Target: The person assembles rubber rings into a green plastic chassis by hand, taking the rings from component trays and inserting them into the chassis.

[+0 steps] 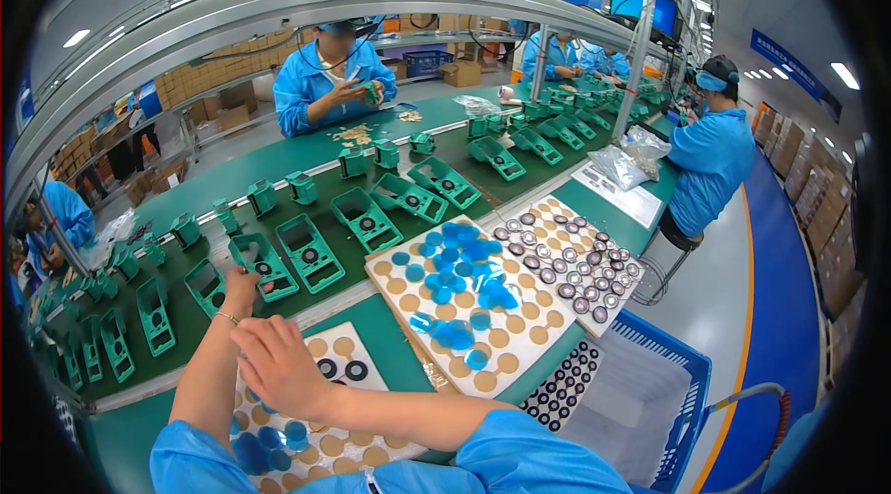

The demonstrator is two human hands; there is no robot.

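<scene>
Housing (282, 274): green, hollow | left hand (242, 288): touching it | discs (252, 453): round, glossy, blue

Green plastic housing (269, 257) at left hand (243, 290); black rings (356, 370) beside right hand (278, 369); blue film discs (448, 280) on tan-dotted white sheet (498, 338) farther right.

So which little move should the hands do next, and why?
Maybe the right hand should shift slightly toward the black rings near it: it crosses in front of the left forearm here, while the left hand is at a green housing.
</scene>
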